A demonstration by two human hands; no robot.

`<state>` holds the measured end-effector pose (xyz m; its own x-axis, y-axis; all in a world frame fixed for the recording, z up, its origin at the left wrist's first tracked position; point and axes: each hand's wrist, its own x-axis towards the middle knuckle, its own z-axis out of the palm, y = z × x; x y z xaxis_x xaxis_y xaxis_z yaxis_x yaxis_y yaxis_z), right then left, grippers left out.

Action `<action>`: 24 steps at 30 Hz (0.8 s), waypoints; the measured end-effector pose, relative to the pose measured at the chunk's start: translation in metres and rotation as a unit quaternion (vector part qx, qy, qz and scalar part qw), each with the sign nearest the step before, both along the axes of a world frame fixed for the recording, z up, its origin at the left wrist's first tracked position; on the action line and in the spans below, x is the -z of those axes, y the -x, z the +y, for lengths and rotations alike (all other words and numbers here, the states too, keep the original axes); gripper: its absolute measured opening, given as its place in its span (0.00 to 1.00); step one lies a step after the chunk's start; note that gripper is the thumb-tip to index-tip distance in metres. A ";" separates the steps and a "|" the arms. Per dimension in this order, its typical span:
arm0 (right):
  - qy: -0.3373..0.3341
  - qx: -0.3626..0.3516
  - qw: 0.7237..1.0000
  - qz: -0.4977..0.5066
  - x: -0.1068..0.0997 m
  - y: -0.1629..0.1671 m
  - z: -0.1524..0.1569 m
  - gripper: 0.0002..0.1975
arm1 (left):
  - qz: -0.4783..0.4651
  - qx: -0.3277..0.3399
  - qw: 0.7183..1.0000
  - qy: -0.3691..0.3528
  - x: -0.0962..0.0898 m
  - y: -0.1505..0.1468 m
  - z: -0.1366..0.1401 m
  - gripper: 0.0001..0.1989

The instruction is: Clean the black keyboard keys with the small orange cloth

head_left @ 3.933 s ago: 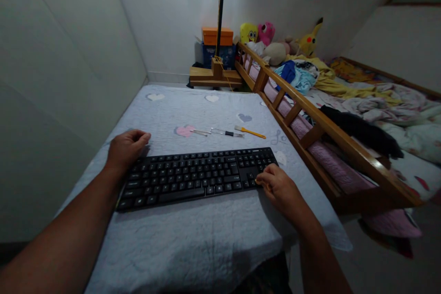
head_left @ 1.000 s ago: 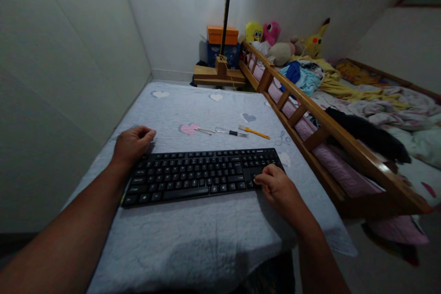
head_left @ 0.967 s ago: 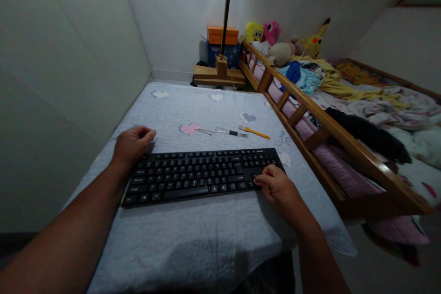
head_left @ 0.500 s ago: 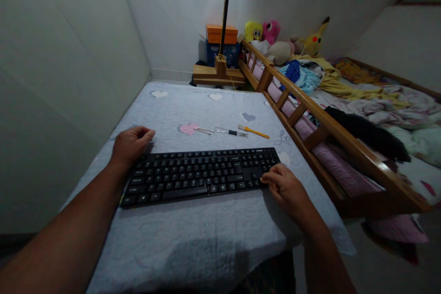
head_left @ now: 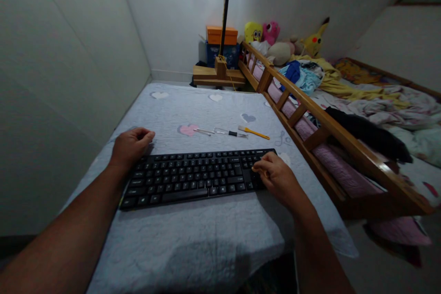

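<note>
A black keyboard [head_left: 193, 177] lies flat on the heart-patterned cloth in front of me. My left hand [head_left: 131, 144] rests by its far left corner, fingers curled in and thumb against the forefinger; nothing shows in it. Over the number pad at the right end, my right hand [head_left: 274, 172] is closed in a pinch. Whatever its fingertips may hold is too small to make out. Beyond the keyboard lie thin white cotton swabs [head_left: 204, 131], a wire tool with a black grip [head_left: 233, 133] and a yellow-handled brush [head_left: 257, 133].
The cloth-covered table [head_left: 193, 234] stands between a pale wall panel [head_left: 62, 78] and a wooden bed rail [head_left: 310, 110]. Crumpled bedding [head_left: 372, 96] and plush toys [head_left: 271, 32] lie on the bed. Behind the table are a wooden stand [head_left: 206, 73] and an orange box [head_left: 222, 35].
My right hand has shifted left and slightly away from me, from the keyboard's right edge onto the number pad. My left hand has stayed nearly still.
</note>
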<state>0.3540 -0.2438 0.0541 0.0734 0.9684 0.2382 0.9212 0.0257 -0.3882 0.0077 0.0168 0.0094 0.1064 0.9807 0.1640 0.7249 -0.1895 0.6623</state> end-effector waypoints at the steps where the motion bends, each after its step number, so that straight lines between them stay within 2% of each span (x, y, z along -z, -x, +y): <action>1: 0.001 -0.006 1.000 -0.004 0.001 0.002 0.008 0.13 | 0.000 0.002 1.000 -0.001 0.000 0.000 0.000 0.18; 6: 0.013 -0.015 0.999 -0.030 0.007 0.009 0.031 0.13 | -0.002 0.007 1.000 0.001 0.000 0.000 0.000 0.18; 24: -0.032 0.008 0.999 -0.041 0.020 -0.005 0.026 0.15 | -0.008 0.012 1.000 0.007 0.001 -0.001 0.001 0.20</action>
<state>0.3592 -0.2179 0.0342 0.0657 0.9498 0.3058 0.9503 0.0339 -0.3095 0.0086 0.0177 0.0088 0.1268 0.9803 0.1516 0.7098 -0.1964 0.6765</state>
